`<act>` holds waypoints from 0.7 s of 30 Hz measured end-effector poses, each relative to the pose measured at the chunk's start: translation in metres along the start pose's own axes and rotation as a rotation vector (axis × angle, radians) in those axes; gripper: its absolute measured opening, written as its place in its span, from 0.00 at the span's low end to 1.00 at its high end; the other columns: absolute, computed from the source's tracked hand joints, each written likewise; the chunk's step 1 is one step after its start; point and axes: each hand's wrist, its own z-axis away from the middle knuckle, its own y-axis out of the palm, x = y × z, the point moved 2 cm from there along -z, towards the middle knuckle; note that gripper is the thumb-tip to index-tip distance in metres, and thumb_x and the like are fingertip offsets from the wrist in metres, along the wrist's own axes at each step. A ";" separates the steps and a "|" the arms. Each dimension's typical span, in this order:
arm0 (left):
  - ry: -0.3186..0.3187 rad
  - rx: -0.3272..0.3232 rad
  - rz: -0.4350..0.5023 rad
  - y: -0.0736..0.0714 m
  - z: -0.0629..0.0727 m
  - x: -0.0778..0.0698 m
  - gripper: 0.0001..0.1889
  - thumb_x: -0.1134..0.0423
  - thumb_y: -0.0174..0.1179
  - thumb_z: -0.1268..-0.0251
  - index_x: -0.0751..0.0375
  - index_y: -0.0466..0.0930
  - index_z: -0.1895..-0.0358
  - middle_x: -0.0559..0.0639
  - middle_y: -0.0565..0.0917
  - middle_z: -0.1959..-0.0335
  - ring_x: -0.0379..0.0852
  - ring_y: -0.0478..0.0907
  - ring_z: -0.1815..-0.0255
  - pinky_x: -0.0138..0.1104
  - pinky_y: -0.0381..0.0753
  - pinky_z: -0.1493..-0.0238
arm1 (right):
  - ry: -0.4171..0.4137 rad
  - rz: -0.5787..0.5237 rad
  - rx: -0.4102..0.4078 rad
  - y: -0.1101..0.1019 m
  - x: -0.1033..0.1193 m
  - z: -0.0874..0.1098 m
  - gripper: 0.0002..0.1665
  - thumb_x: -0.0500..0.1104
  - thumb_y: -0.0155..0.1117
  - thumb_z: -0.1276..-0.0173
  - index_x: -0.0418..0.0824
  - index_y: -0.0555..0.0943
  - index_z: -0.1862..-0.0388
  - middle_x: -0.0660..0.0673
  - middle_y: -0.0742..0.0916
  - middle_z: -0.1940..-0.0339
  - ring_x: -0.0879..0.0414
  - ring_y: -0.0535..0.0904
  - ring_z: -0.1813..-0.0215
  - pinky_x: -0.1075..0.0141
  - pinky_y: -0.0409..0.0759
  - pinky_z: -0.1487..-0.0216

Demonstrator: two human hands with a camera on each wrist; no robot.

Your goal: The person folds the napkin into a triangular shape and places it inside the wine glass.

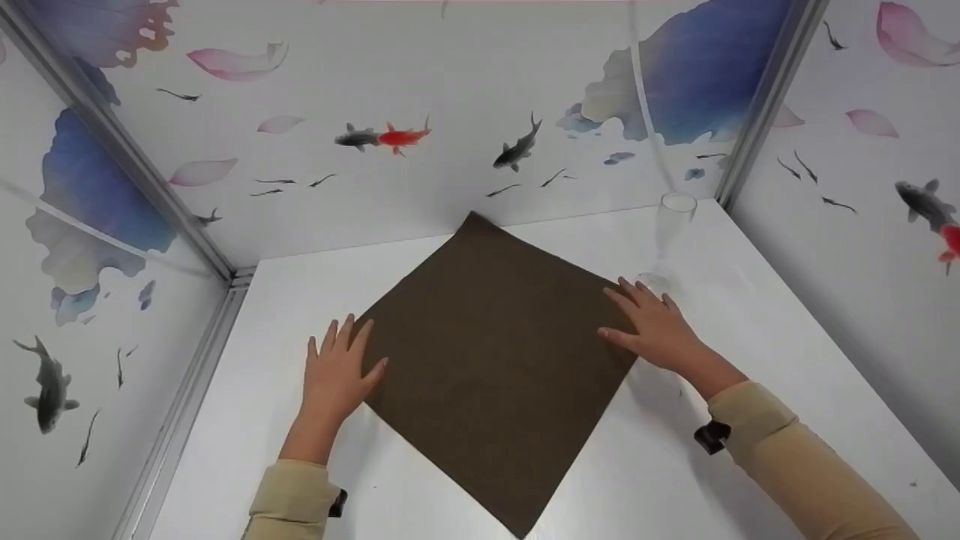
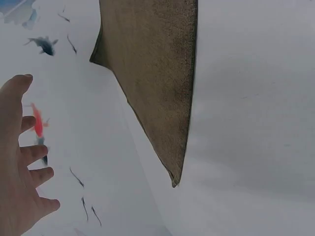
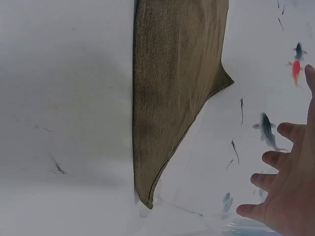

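Note:
A dark brown square cloth (image 1: 495,360) lies spread flat on the white table, turned so one corner points towards the person. Over its left corner is the left hand (image 1: 334,379), fingers spread and fairly straight. The right hand (image 1: 660,330) extends over the right corner in a similar pose. In the left wrist view, the left hand (image 2: 19,172) appears apart from the cloth (image 2: 152,64). Likewise, the right wrist view has a gap between the right hand (image 3: 290,182) and the cloth (image 3: 167,88). Neither hand holds anything.
A clear stemmed glass (image 1: 675,225) stands upright just beyond the right hand, near the cloth's right corner. White panels (image 1: 465,75) printed with fish and petals enclose the white table (image 1: 247,375) at the back and sides.

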 end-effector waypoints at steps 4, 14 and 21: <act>0.051 -0.015 -0.021 0.003 0.000 -0.008 0.35 0.43 0.56 0.33 0.57 0.64 0.28 0.63 0.63 0.28 0.63 0.57 0.28 0.63 0.51 0.33 | -0.031 -0.003 -0.013 0.003 0.005 0.000 0.50 0.74 0.47 0.32 0.42 0.59 0.23 0.36 0.58 0.23 0.37 0.51 0.24 0.35 0.47 0.31; 0.175 -0.030 -0.037 0.005 0.004 -0.033 0.26 0.50 0.58 0.31 0.59 0.72 0.35 0.60 0.74 0.37 0.60 0.67 0.33 0.56 0.61 0.34 | -0.072 0.003 -0.025 0.007 0.019 0.004 0.50 0.75 0.47 0.34 0.42 0.65 0.26 0.37 0.68 0.27 0.39 0.61 0.28 0.38 0.54 0.32; 0.281 -0.062 -0.071 0.010 0.010 -0.050 0.20 0.53 0.60 0.33 0.62 0.79 0.44 0.58 0.80 0.46 0.56 0.75 0.42 0.50 0.70 0.38 | -0.119 0.009 0.011 0.012 0.032 0.012 0.43 0.70 0.52 0.32 0.42 0.70 0.31 0.38 0.75 0.33 0.40 0.67 0.32 0.41 0.61 0.33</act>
